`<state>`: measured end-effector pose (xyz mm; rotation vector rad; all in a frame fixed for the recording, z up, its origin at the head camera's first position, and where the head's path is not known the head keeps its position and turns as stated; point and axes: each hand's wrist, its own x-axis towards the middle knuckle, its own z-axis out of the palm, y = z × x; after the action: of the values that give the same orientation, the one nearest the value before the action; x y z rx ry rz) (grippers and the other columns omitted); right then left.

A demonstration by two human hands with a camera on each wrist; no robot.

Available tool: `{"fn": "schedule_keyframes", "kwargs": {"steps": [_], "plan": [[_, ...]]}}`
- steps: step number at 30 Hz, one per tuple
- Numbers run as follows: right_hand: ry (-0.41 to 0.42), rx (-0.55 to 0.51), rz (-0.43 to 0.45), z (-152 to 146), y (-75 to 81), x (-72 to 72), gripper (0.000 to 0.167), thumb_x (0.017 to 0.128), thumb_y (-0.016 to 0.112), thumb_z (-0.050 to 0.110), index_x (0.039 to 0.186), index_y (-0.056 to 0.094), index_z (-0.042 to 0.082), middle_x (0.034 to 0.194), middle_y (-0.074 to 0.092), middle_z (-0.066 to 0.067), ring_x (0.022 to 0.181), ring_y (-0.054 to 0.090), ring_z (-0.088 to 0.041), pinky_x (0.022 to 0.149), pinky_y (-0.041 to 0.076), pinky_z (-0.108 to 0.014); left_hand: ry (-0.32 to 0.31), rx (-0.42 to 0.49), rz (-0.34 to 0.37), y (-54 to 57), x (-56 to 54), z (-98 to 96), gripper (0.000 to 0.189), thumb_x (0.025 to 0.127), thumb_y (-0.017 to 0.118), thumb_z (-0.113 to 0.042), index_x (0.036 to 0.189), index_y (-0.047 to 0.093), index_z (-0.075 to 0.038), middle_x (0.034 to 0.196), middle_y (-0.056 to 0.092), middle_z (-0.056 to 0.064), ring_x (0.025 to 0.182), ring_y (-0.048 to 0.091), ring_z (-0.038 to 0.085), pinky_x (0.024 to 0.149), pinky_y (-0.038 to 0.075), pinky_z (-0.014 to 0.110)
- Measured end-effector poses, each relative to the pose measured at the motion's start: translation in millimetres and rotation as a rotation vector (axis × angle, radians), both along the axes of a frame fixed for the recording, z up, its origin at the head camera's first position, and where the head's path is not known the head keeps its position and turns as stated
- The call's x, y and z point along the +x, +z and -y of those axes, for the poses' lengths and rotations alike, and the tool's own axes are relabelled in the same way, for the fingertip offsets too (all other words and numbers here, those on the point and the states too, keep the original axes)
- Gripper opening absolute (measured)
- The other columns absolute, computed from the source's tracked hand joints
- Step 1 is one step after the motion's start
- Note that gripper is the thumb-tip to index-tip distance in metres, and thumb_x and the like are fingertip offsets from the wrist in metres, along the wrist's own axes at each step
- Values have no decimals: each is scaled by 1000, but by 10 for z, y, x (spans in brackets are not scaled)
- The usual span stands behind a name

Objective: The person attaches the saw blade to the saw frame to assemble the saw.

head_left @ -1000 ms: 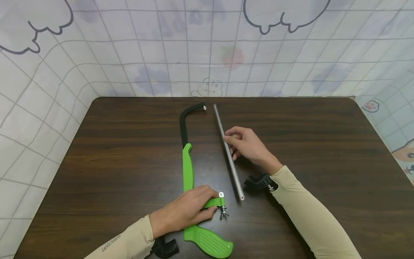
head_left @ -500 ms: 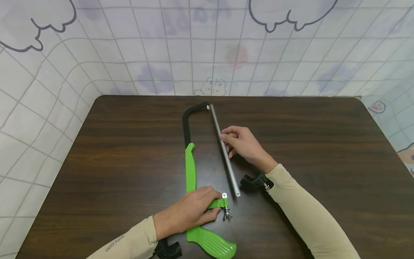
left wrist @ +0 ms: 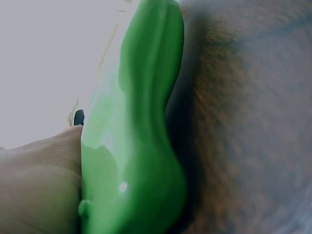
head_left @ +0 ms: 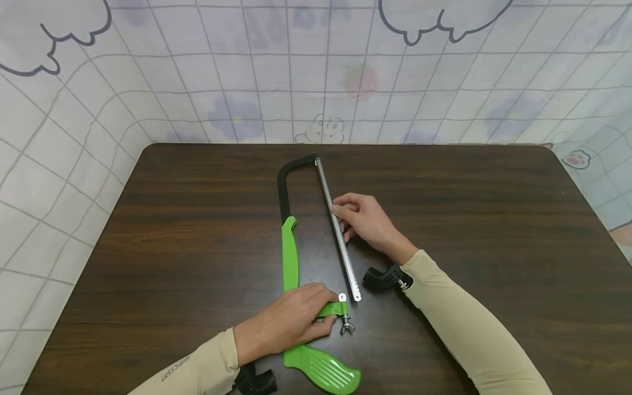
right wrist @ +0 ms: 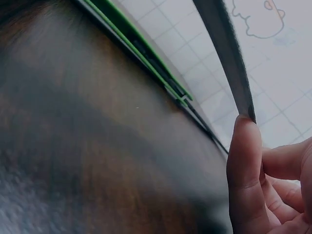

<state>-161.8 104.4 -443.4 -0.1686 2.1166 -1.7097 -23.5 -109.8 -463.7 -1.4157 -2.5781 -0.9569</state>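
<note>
A green and black hacksaw frame [head_left: 290, 258] lies on the table, its black arm pointing away and its green handle [head_left: 328, 373] towards me. My left hand [head_left: 291, 318] grips the frame just above the handle, thumb and fingers about the short green arm with the wing nut [head_left: 347, 326]. In my right hand [head_left: 367, 222] a thin grey hacksaw blade [head_left: 345, 263] is pinched near its middle. The blade's far end meets the tip of the black arm; whether it is hooked there I cannot tell. Its near end stands just right of the blade pin [head_left: 342, 297].
The dark wooden table [head_left: 469, 203] carries the saw near its middle. A patterned tile-print sheet [head_left: 276, 71] rises behind and at both sides. Black wrist mounts [head_left: 385, 278] sit under both wrists, close to the table.
My right hand has brought the blade leftwards, so its far end has come from apart to the tip of the black arm. The left hand keeps its grip on the frame.
</note>
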Motion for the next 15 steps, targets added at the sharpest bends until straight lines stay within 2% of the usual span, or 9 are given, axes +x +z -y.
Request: {"fn": "schedule_keyframes", "kwargs": {"steps": [8,15], "plan": [[-18,-10,-27,15,-26,8,34,105,58,18,134,59,0,79,63,1,67,61,-12,56,57,-30,19,-5,-15,8,4,-10,18,94,69,-15,111,64,-11,91,62,-7,78,48,1,71,42,10],[-10,-10,-26,14,-44,3,35,105,58,18,133,59,-1,79,63,1,68,61,-13,57,58,-30,27,-5,6,11,5,-12,18,94,69,-15,111,64,-12,91,62,-7,77,48,0,70,42,10]]}}
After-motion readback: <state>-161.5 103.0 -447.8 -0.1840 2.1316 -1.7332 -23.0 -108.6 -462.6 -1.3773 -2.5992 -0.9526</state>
